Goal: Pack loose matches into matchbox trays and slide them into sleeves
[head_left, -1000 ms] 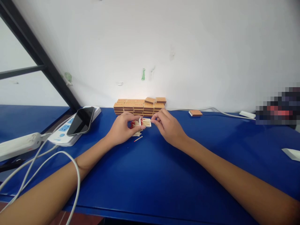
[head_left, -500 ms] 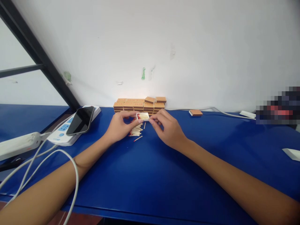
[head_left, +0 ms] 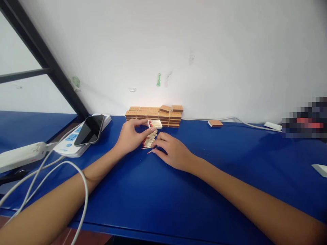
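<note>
My left hand (head_left: 130,136) holds a small white matchbox tray (head_left: 160,126) between thumb and fingers. Red-tipped matches (head_left: 155,123) lie side by side inside it. Below the tray, a pile of loose matches (head_left: 150,139) rests on the blue table, partly hidden by my left thumb. My right hand (head_left: 173,151) is low over the table, right of the pile. Its thumb and forefinger close around a single match (head_left: 149,152) lying apart from the pile, red head pointing left.
Stacked orange-brown matchboxes (head_left: 153,114) stand against the wall, behind the tray. Another matchbox (head_left: 216,123) lies farther right. On the left are a phone (head_left: 90,130) on a white power strip (head_left: 74,151) and a looping white cable (head_left: 85,194) across my left forearm.
My right hand has left the tray's right end and come down left to the single match on the table. My left hand still holds the tray, now slightly more tipped towards me.
</note>
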`<state>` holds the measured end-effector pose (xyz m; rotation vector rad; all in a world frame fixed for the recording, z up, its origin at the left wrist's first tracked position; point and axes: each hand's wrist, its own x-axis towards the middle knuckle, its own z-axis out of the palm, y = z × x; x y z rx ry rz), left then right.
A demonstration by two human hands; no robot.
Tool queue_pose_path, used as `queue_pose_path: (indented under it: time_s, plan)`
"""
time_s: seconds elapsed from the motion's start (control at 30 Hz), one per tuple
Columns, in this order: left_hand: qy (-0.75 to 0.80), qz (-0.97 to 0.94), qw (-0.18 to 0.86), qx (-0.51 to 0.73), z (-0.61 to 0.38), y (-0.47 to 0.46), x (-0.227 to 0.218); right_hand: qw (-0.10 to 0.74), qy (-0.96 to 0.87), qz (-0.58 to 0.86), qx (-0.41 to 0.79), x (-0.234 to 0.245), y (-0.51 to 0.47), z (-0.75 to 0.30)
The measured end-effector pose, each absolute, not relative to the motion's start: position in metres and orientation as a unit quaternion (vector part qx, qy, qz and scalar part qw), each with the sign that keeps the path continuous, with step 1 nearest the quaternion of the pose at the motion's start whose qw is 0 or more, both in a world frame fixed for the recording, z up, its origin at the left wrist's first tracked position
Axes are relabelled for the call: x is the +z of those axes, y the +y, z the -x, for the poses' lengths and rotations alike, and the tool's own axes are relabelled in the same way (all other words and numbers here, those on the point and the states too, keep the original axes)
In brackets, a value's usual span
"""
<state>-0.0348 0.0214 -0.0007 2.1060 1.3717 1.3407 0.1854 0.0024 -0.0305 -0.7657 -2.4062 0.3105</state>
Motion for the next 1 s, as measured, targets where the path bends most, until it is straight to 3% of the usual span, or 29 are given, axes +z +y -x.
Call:
queue_pose_path:
  time_s: [0.43,1.0]
  plan:
    - [0.479,-0.737,0.129,0.459,0.035,0.022,-0.001,0.248,-0.911,0.309,0.116,-0.022,-0.002,-0.185]
    - [0.476,-0.742,0.121,0.456,0.035,0.021,-0.001,0.264,-0.900,0.323,0.127,-0.030,-0.006,-0.170]
